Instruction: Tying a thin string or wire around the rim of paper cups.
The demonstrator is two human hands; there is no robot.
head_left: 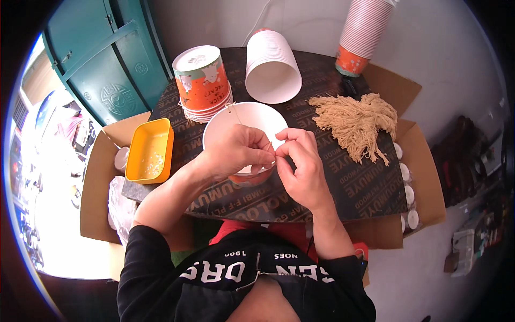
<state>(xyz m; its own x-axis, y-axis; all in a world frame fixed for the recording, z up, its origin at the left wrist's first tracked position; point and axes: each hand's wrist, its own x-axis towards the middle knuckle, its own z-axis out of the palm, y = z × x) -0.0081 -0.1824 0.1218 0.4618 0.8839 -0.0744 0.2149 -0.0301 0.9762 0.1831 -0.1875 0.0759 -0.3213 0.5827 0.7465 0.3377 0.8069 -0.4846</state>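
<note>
An open paper bucket [216, 124], white inside and orange outside, stands in front of me on the dark table. My left hand [244, 147] and my right hand [300, 163] meet over its near rim, thumbs and fingers pinched together. A thin tan cord [230, 107] comes through the bucket's far left rim and runs down toward my fingers. Both hands appear closed on its end at the near rim; the fingers hide most of it. To the right lies a loose bundle of tan cords [354, 121].
Upside-down orange buckets [204, 88] are stacked at the back left. Nested white buckets [272, 70] lie sideways behind, and a tall stack [365, 32] stands back right. A yellow tray [161, 145] holding small white bits sits left. Cardboard boxes [424, 172] flank the table [343, 188].
</note>
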